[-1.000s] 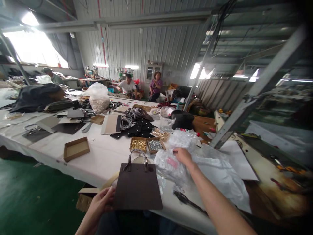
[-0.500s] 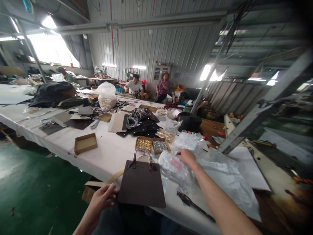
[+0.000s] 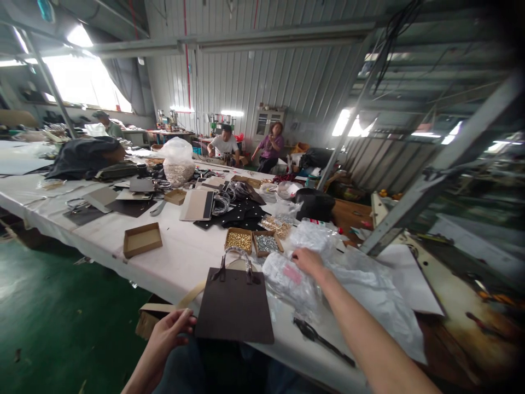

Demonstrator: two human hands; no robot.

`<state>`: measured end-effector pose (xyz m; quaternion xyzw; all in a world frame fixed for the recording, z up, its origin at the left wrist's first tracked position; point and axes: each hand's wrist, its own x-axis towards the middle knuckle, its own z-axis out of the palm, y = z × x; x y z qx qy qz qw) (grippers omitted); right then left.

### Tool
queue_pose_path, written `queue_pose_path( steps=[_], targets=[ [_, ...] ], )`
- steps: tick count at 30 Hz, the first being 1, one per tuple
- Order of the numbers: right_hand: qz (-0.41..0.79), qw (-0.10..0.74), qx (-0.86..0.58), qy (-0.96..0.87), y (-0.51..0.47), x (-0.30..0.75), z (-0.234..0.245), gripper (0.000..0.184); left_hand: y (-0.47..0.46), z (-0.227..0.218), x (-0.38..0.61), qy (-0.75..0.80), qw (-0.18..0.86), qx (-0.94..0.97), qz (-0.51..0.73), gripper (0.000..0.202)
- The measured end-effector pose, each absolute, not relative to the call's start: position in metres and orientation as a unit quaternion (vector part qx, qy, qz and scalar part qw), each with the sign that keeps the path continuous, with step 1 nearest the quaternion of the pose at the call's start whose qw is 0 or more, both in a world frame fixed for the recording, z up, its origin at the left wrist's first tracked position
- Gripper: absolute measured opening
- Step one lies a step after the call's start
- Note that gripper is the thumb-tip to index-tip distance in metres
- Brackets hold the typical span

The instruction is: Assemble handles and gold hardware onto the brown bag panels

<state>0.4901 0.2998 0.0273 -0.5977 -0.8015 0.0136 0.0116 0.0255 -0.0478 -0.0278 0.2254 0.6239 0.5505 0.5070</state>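
Note:
A dark brown flat bag panel (image 3: pixel 235 305) with two handles lies on the white table (image 3: pixel 176 260) just in front of me. My left hand (image 3: pixel 164 339) sits at its lower left corner, fingers curled and touching the panel's edge. My right hand (image 3: pixel 308 260) reaches out over a clear plastic bag (image 3: pixel 289 282) with a pink label, its fingers bent down onto the plastic. Two small cardboard boxes, one with gold studs (image 3: pixel 238 239) and one with silver studs (image 3: pixel 267 243), stand just beyond the panel.
An open cardboard tray (image 3: pixel 142 239) lies to the left. Dark leather pieces (image 3: pixel 241 213), a big bag of hardware (image 3: pixel 177 161) and card sheets sit farther back. A dark tool (image 3: pixel 315 337) lies near the table edge. Two people sit at the far wall; another person works at the left.
My left hand has slid off the panel's left edge and down toward its lower corner. The view has shifted slightly; my right hand stays on the plastic bag.

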Motion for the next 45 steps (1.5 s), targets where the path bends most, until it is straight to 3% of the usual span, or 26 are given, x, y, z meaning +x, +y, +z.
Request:
queue_pose_path(
  steps=[8,11,13,16,18,21,26,30,36,45],
  targets=[
    [-0.022,0.105,-0.626,-0.772,0.261,0.511,0.049,0.026,-0.055,-0.038,0.003,0.663,0.451,0.279,0.529,0.083],
    [0.002,0.260,-0.606,-0.752,0.222,0.512,0.065,0.032,-0.053,-0.037,-0.004,0.689,0.403,0.343,0.496,0.081],
    [0.050,0.396,-0.565,-0.722,0.189,0.502,0.077,0.047,-0.050,-0.029,-0.002,0.702,0.345,0.383,0.491,0.076],
    [0.112,0.471,-0.537,-0.691,0.135,0.476,0.093,0.049,-0.049,-0.004,0.011,0.698,0.231,0.452,0.505,0.060],
    [0.171,0.471,-0.533,-0.682,0.100,0.456,0.099,0.040,-0.051,0.019,0.027,0.672,0.188,0.501,0.512,0.044],
    [0.287,0.465,-0.512,-0.663,0.057,0.427,0.097,0.035,-0.056,0.055,0.059,0.606,0.226,0.553,0.525,0.027],
    [0.374,0.442,-0.450,-0.679,0.012,0.386,0.089,0.029,-0.065,0.090,0.107,0.472,0.335,0.615,0.536,0.034],
    [0.380,0.413,-0.446,-0.697,-0.012,0.366,0.090,0.033,-0.070,0.090,0.123,0.420,0.351,0.642,0.537,0.038],
    [0.439,0.410,-0.414,-0.685,-0.034,0.350,0.088,0.020,-0.081,0.082,0.126,0.407,0.347,0.629,0.564,0.024],
    [0.507,0.380,-0.408,-0.657,-0.050,0.345,0.083,0.019,-0.095,0.077,0.114,0.383,0.341,0.637,0.575,0.028]
  ],
)
